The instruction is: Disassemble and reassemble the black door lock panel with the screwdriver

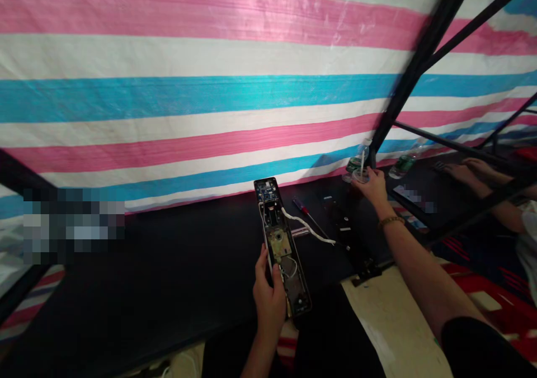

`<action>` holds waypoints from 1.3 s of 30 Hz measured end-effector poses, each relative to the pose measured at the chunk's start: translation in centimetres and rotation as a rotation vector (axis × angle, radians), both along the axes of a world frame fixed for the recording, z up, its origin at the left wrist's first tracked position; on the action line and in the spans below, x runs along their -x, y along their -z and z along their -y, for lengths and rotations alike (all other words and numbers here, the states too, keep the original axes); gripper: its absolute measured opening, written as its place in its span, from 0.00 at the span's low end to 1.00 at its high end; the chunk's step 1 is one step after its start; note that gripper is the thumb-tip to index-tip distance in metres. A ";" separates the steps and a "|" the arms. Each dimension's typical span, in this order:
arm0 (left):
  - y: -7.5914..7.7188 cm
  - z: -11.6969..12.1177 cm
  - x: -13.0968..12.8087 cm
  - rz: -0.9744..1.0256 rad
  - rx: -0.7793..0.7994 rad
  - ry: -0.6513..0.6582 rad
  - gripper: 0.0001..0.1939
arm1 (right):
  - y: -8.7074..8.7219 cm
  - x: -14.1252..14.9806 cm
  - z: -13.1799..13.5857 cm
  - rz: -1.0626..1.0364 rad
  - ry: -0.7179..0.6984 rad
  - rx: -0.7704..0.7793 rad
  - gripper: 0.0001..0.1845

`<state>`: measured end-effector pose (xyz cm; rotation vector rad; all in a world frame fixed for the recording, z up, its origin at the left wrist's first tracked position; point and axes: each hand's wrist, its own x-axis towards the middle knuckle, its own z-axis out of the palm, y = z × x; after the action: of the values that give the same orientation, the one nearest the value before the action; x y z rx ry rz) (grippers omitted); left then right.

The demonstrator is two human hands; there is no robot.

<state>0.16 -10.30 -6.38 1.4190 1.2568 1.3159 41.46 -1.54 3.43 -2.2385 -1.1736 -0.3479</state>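
From the head view, the left hand (268, 297) curls its fingers round one open electronic door-lock panel (279, 244), held tilted over the black surface (168, 272); the right hand (372, 188) grips what looks like a small clear cup (361, 175), hard to tell in this view, near two water bottles (358, 160); one red-handled screwdriver (302, 210) and one black plate (348, 227) lie between the hands

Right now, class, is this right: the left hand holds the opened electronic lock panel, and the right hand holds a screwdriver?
No: the right hand holds no screwdriver. The head view shows the screwdriver lying on the black table, and the right hand at a clear cup beside a water bottle. The left hand does hold the lock panel.
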 end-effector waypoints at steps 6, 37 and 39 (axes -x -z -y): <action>0.2 0.1 0.0 0.002 0.011 -0.004 0.22 | 0.3 4.0 1.3 0.086 0.019 -0.143 0.33; -2.2 -7.5 9.8 -0.714 -0.134 0.050 0.13 | 7.2 17.6 8.1 -0.168 -0.401 -0.157 0.13; -2.1 -6.0 8.1 -0.615 -0.157 0.097 0.13 | 7.7 14.6 8.7 -0.069 -0.266 -0.064 0.16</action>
<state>-7.93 -4.32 -4.28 2.0683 1.4635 0.9533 26.83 -10.28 -4.23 -1.9918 -1.3820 -0.1968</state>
